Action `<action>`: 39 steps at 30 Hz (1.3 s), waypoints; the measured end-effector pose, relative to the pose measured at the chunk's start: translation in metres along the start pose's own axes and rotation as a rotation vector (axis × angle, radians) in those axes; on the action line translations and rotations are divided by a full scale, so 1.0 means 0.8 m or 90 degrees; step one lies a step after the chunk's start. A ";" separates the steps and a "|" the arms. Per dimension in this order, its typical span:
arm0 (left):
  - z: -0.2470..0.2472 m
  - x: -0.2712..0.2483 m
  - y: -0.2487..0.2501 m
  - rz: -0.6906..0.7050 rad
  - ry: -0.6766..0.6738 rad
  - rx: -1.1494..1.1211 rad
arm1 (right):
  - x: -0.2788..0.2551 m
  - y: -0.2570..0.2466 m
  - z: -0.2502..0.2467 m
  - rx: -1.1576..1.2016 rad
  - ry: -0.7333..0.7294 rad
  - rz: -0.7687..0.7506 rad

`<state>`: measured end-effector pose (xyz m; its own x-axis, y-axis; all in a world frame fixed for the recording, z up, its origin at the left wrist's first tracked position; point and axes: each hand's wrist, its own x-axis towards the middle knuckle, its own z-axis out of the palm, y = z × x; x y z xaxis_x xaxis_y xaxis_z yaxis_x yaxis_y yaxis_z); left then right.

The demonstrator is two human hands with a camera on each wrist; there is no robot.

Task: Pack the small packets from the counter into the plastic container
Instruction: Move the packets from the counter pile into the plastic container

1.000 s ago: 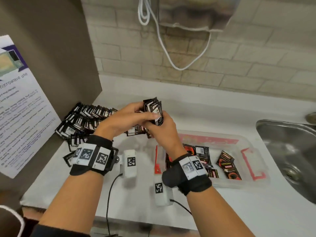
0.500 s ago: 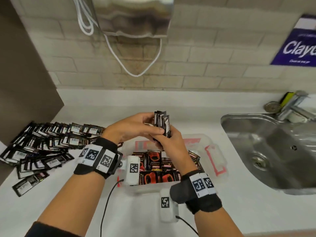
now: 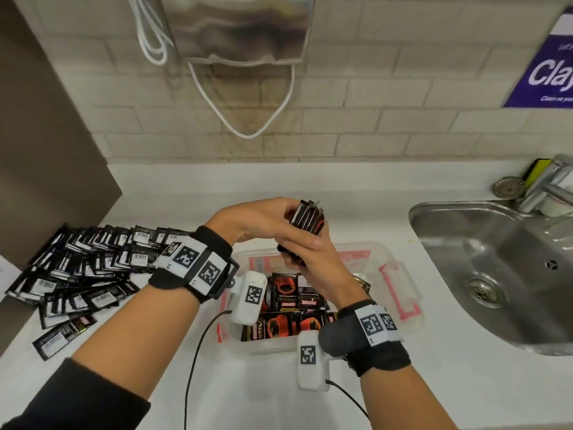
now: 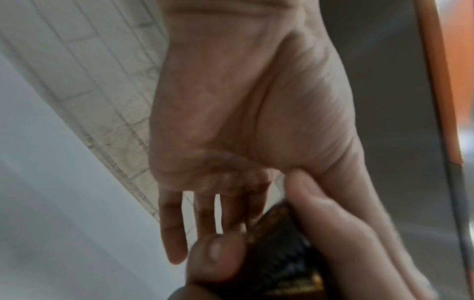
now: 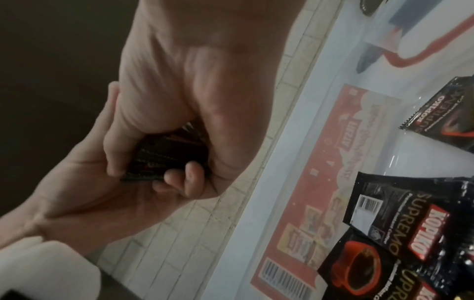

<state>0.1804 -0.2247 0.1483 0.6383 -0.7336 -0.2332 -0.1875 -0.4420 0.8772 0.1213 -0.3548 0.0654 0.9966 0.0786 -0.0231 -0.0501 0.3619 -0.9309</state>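
A stack of small black packets (image 3: 307, 220) stands on edge, held between both hands above the clear plastic container (image 3: 400, 274). My left hand (image 3: 286, 212) grips the stack from the top and left, while my right hand (image 3: 299, 254) curls round its lower end. In the right wrist view the right fingers (image 5: 184, 178) wrap the stack (image 5: 164, 160). The left wrist view shows the same stack (image 4: 277, 255) below the palm. Several red and black packets (image 3: 285, 294) lie flat in the container. A large pile of packets (image 3: 86, 262) is spread on the counter at left.
A steel sink (image 3: 502, 274) with a tap (image 3: 545, 187) lies to the right of the container. A brown panel (image 3: 46, 150) closes off the counter's left end. A metal dispenser (image 3: 245, 26) with a white cable hangs on the tiled wall. Wrist camera cables trail across the front counter.
Both hands have carried the stack rightward from above the pile to above the container. The view has swung right, so the sink and tap now show.
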 end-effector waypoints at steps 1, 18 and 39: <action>-0.001 0.001 0.000 -0.003 -0.007 0.019 | 0.002 0.002 0.004 0.000 0.008 0.003; -0.023 -0.004 -0.049 -0.092 -0.056 -0.009 | -0.004 -0.020 -0.015 -0.341 -0.016 -0.043; -0.006 -0.026 -0.073 -0.022 0.009 0.373 | -0.004 0.016 -0.011 -0.253 0.046 0.063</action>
<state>0.1821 -0.1811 0.1040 0.6612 -0.7079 -0.2485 -0.5449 -0.6808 0.4895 0.1180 -0.3584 0.0507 0.9910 0.0245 -0.1316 -0.1308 -0.0324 -0.9909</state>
